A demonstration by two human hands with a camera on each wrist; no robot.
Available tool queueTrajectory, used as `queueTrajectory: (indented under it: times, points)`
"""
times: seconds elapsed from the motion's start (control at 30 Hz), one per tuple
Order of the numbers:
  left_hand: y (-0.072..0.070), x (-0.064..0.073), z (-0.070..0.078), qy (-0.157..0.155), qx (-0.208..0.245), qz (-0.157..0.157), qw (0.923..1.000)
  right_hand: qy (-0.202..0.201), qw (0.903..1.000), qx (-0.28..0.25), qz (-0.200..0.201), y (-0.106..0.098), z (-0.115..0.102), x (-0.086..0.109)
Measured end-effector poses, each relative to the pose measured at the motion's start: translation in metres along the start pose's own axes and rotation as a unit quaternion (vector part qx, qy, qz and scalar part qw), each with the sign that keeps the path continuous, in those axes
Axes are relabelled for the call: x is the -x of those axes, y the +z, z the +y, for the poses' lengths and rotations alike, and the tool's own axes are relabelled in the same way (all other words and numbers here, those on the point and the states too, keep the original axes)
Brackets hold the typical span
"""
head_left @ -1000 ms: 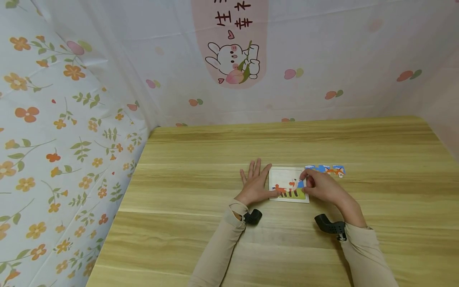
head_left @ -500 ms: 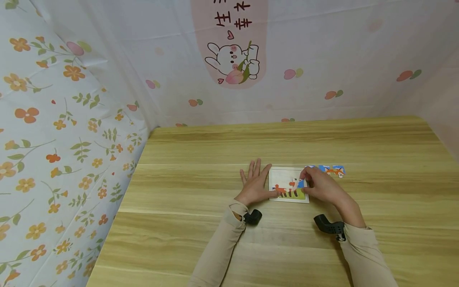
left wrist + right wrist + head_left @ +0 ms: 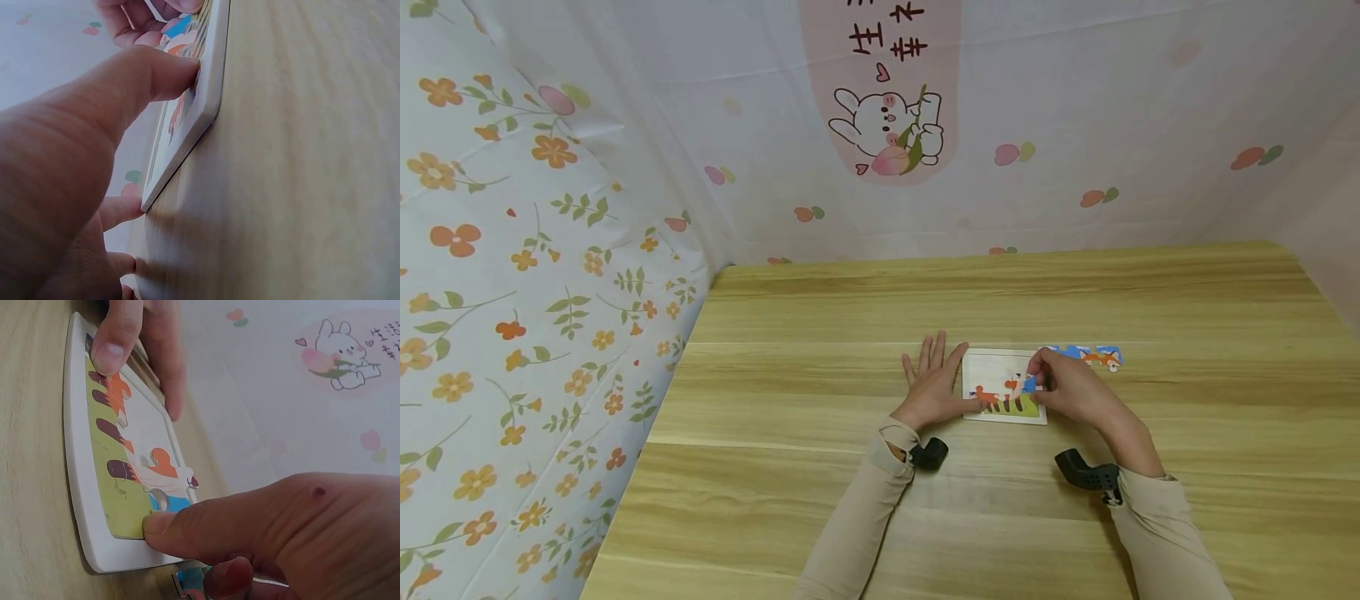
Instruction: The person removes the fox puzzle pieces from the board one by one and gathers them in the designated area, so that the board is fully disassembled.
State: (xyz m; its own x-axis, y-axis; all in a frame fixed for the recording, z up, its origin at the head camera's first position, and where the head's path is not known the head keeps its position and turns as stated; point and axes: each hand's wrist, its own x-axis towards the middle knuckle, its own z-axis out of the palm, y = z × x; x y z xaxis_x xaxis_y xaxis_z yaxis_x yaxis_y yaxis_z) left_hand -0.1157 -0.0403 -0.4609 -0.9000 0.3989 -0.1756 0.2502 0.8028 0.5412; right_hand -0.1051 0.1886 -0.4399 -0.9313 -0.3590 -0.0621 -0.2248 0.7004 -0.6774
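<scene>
A white-framed jigsaw board (image 3: 992,353) lies on the table, its lower part filled with green, orange and dark-legged pieces. Flat with fingers spread, my left hand (image 3: 931,392) rests at the board's left side; its thumb (image 3: 178,74) presses on the lower left of the picture. My right hand (image 3: 1078,393) pinches a blue, white and orange puzzle piece (image 3: 170,481) at the board's right side. In the right wrist view that piece sits slightly raised above the inner base. The right thumb (image 3: 161,525) touches the lower right corner; the index fingertip is partly hidden.
Several loose puzzle pieces (image 3: 1101,358), blue with an orange fox face, lie just beyond my right hand. The wooden table (image 3: 790,383) meets a printed white cloth (image 3: 1060,125) at the back. Black camera mounts (image 3: 1086,471) sit on both wrists.
My right hand shifts very slightly while working the piece at the board's right side. The left hand and the board stay in place.
</scene>
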Motion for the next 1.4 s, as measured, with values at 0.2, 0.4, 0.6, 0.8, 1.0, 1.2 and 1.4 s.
queueTrajectory:
  times: [0.2,0.4,0.6,0.8,1.0,1.2,1.4]
  points:
    - [0.001,0.001,-0.002,-0.002,-0.002,0.001,1.0,0.009,0.9999,-0.015,0.001,0.002,0.0,-0.001]
    - [0.003,-0.001,-0.003,-0.001,-0.001,0.002,1.0,0.008,0.9998,-0.019,-0.003,0.002,0.001,-0.001]
    - [0.003,-0.001,-0.003,-0.002,-0.002,0.001,1.0,-0.002,1.0,-0.005,0.008,0.002,0.002,0.0]
    - [0.002,-0.001,-0.002,0.0,0.001,0.001,1.0,0.0,0.9999,-0.01,0.006,0.001,0.003,0.001]
    - [0.002,0.0,-0.001,-0.003,0.002,0.0,1.0,-0.009,0.9997,-0.021,-0.002,-0.002,0.003,0.002]
    - [0.001,0.001,-0.001,0.001,0.011,-0.001,0.9999,-0.003,0.9995,-0.029,-0.009,-0.008,0.006,0.005]
    - [0.0,0.001,-0.001,0.004,0.012,-0.001,0.9999,0.006,0.9999,-0.01,0.002,-0.017,0.009,0.009]
